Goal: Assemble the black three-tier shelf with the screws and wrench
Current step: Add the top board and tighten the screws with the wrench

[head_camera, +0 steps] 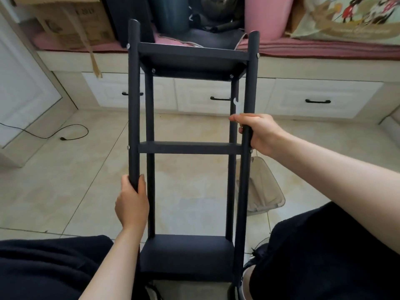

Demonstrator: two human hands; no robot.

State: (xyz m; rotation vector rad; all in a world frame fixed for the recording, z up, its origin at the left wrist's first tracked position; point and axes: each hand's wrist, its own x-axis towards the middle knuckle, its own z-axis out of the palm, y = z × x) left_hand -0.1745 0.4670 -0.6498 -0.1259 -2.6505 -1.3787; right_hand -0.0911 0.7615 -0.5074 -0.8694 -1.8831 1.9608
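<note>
The black three-tier shelf (pixel 190 148) is held up in front of me, tilted away, its near tier between my knees and its far tier by the bench. Silver screw heads show at the post joints. My left hand (pixel 132 202) grips the lower part of the near left post. My right hand (pixel 257 133) grips the near right post just above the middle tier. It also pinches a small silver wrench (pixel 237 107), which sticks up from my fingers beside the post.
A clear plastic container (pixel 264 187) lies on the tiled floor behind the right post. A white bench with drawers (pixel 313 98) runs across the back, loaded with a cardboard box (pixel 71 20), bags and cushions. A black cable (pixel 65 135) lies on the floor at left.
</note>
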